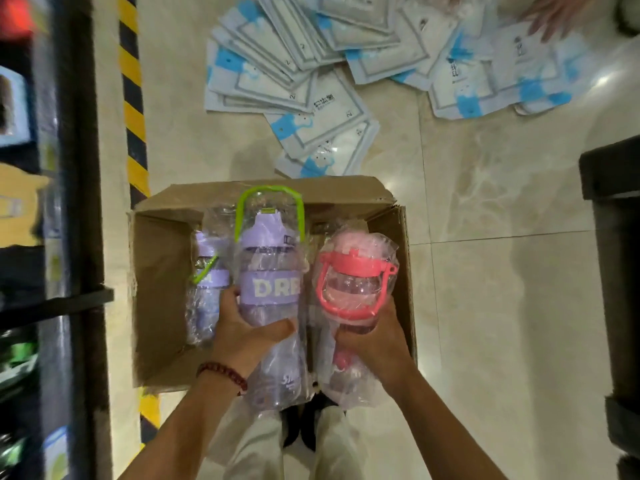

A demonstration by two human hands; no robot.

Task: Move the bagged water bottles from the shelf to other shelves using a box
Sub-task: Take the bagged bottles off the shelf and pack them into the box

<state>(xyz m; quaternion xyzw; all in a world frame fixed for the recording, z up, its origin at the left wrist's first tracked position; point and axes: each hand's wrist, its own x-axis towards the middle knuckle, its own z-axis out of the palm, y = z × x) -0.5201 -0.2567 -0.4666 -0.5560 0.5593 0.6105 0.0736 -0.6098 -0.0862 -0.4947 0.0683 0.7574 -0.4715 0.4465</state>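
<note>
Bottles in hand above the cardboard box (162, 271), which stood open on the floor at my feet. My left hand (242, 327) gripped the bagged purple bottle (273, 282) around its lower body, thumb across the front; my right hand (374, 337) clamped the bagged pink bottle (356, 289) from below. Both long axes ran near to far, caps pointing away from me and bases toward my wrists. A second purple bottle (206, 289) already lay in the box along its left side, same orientation. Open room, as I judged it, remained at the box's middle and right, directly under each load, so a straight lowering should suffice. The right wall (405, 271) sat just beside the pink bottle; flat packets (294, 74) littered the far floor.
</note>
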